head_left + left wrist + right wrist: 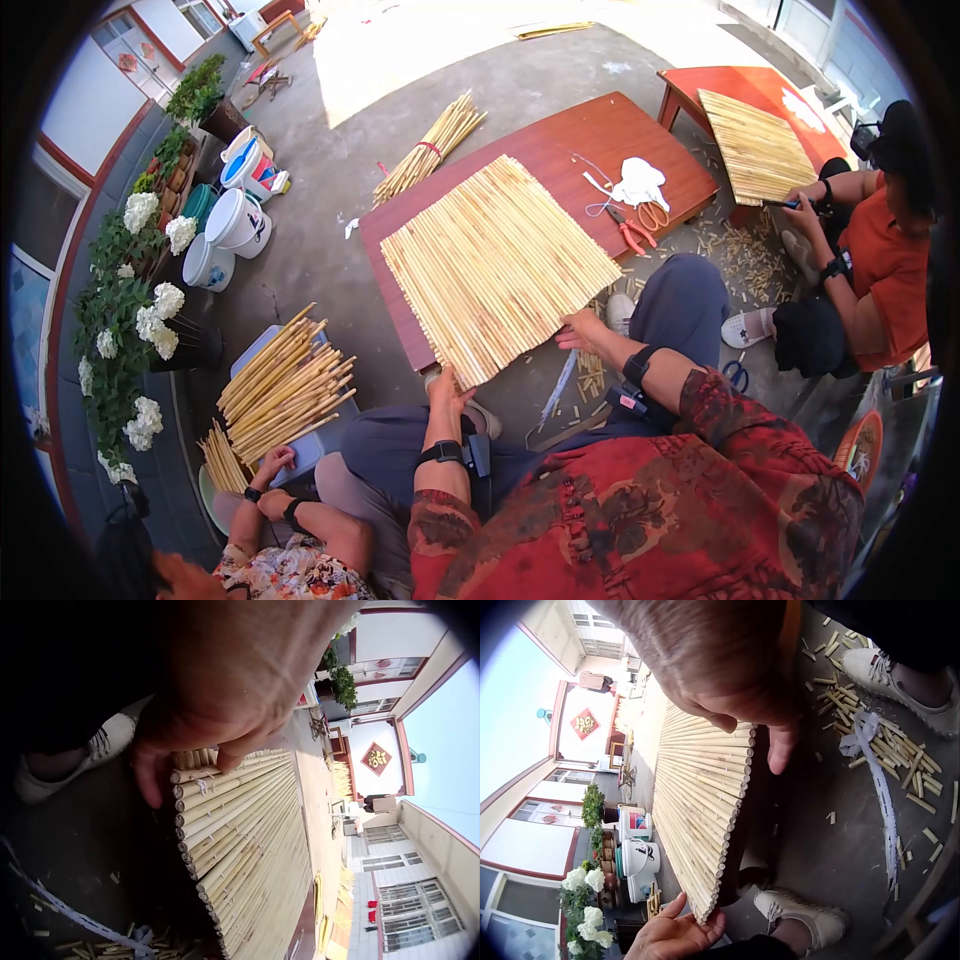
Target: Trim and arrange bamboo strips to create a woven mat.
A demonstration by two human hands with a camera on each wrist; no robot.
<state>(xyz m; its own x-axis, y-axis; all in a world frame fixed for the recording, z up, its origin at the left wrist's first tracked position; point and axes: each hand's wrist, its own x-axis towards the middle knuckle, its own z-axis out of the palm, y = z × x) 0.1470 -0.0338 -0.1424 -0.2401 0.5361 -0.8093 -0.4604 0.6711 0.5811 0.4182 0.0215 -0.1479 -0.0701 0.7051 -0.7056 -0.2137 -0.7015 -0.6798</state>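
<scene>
A square mat of pale reed sticks [500, 265] [247, 847] [697, 787] lies mostly on the red-brown table [610, 120], its near edge jutting out past the tabletop. My left hand [450, 392] [225, 690] [676, 930] grips the mat's near left corner, thumb and fingers on opposite faces. At the near right corner, my right hand [587, 332] [720, 667] pinches the edge between thumb and fingers. White string ties show at the stick ends in the left wrist view. Parts of the fingers are hidden behind the mat.
Red-handled pliers [632, 232], scissors and a white cloth [638, 185] lie right of the mat. Loose stick bundles [285, 385] and a seated person are at left. Another person [880, 270] works at a second mat [757, 148]. Offcuts litter the floor.
</scene>
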